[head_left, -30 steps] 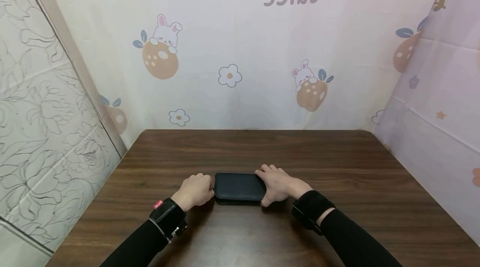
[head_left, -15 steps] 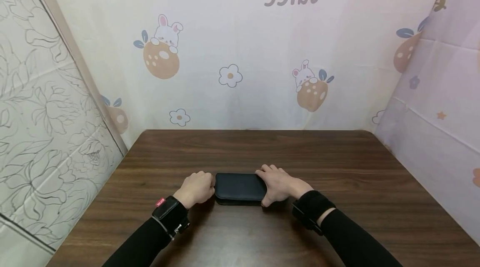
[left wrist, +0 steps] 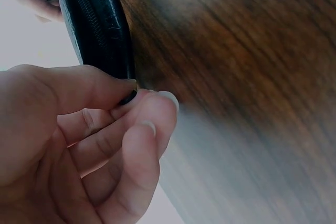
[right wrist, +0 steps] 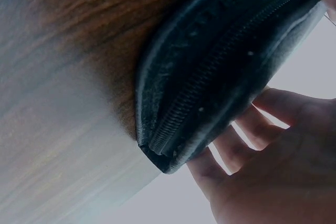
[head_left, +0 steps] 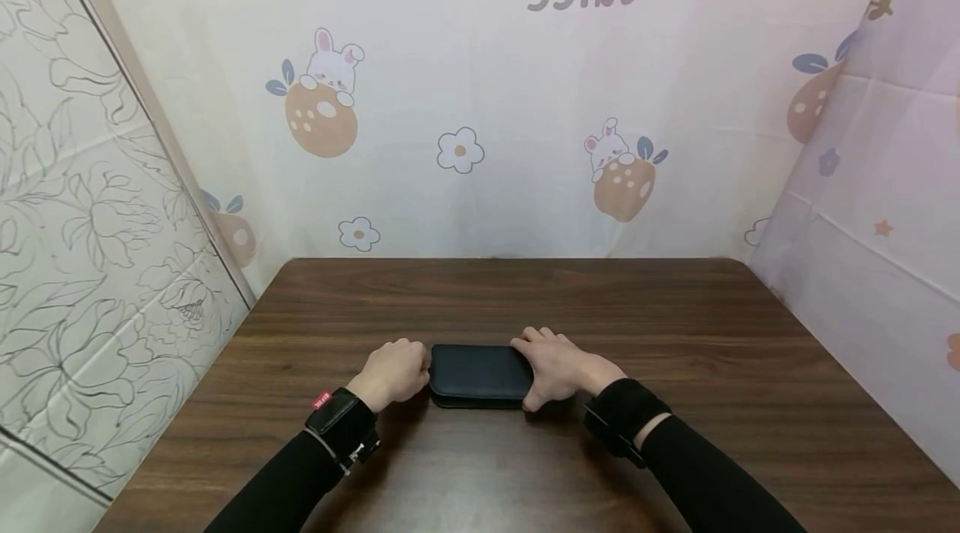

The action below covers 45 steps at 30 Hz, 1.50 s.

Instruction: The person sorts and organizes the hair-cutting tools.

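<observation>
A black zip wallet [head_left: 480,372] lies flat on the brown wooden table, its long side running left to right. At its left end is my left hand [head_left: 393,372], fingers curled in. The left wrist view shows the thumb [left wrist: 100,85] and forefinger pinching a small black bit at the wallet's corner; whether this is a zip pull or the wallet's edge I cannot tell. My right hand [head_left: 555,371] spans the other end, thumb on the near side and fingers at the far edge. The zip [right wrist: 194,87] shows along the wallet's edge in the right wrist view.
The wooden table [head_left: 480,291] ends at a pale curtain [head_left: 465,83] with printed rabbits, fruit and flowers. A floral-line panel [head_left: 97,266] borders the left side, and more printed cloth [head_left: 885,208] hangs at the right. Black bands circle both wrists.
My left hand has shifted very slightly to the right against the wallet's end. The right hand and the wallet stay in nearly the same place.
</observation>
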Each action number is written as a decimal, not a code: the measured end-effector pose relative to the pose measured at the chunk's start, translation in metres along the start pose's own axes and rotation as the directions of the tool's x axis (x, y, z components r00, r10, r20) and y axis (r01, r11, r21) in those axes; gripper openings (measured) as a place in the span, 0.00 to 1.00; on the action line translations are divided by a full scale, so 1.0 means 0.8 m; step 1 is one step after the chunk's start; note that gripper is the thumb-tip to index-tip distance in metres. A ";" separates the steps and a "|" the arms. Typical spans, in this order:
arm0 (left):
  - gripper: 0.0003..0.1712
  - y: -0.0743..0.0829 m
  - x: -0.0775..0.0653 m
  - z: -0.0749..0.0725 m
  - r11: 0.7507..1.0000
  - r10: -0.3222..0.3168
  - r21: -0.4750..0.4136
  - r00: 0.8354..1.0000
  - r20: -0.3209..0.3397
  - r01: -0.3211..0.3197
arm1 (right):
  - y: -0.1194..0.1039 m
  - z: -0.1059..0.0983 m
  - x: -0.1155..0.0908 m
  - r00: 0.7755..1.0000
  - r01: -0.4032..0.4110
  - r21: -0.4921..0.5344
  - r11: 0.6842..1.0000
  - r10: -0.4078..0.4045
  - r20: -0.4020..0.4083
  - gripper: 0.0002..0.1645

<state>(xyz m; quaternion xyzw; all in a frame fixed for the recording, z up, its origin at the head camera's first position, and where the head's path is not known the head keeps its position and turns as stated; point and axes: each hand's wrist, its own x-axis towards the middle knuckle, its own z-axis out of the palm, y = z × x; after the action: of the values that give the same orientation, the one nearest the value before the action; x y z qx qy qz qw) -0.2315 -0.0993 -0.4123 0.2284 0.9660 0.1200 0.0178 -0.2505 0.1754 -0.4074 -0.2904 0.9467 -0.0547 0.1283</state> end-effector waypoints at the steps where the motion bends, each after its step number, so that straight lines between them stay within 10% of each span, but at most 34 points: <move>1: 0.22 0.000 0.000 0.000 1.000 0.004 0.000 1.000 -0.004 -0.004 | 0.000 0.000 0.000 1.000 0.001 -0.004 1.000 -0.001 -0.002 0.54; 45: 0.21 -0.011 0.015 0.003 0.999 -0.029 0.015 0.998 -0.051 0.030 | -0.001 -0.002 -0.001 1.000 0.010 0.003 1.000 -0.010 0.005 0.53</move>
<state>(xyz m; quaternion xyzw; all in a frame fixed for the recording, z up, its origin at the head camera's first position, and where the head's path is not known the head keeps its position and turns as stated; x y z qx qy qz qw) -0.2462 -0.1011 -0.4162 0.2111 0.9703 0.1180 -0.0066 -0.2500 0.1753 -0.4058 -0.2948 0.9449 -0.0561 0.1311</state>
